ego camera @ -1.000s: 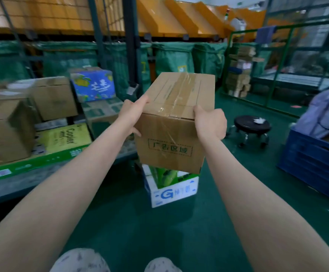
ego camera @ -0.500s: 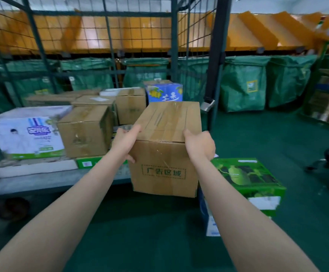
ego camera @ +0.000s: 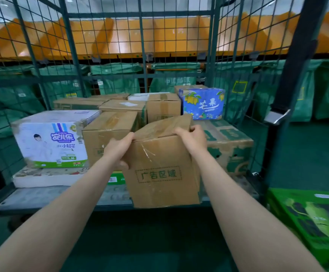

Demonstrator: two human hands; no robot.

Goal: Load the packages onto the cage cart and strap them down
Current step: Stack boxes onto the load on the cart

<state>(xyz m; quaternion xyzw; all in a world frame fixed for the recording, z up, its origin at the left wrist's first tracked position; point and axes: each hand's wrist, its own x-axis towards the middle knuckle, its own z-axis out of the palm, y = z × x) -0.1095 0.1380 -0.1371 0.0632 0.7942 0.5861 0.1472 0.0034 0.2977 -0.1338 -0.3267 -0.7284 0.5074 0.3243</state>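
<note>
I hold a taped brown cardboard box (ego camera: 159, 169) with green printed characters on its front, tilted, at the front edge of the cage cart's deck (ego camera: 42, 199). My left hand (ego camera: 118, 152) grips its upper left corner and my right hand (ego camera: 191, 138) grips its top right edge. On the cart behind it sit several packages: a white diaper pack (ego camera: 51, 142), plain brown boxes (ego camera: 108, 130), a blue mango box (ego camera: 203, 103) and a green-printed carton (ego camera: 228, 146). A dark strap with a metal buckle (ego camera: 275, 116) hangs at the cart's right post.
Green wire mesh walls (ego camera: 140, 46) close the cart's back and sides. A green melon box (ego camera: 313, 220) lies on the green floor to the right. Green sacks (ego camera: 324, 89) and orange chutes stand behind the cart.
I have turned left and stepped up to the cart, carrying the box from above the floor boxes to the cart's front edge. The box has tilted.
</note>
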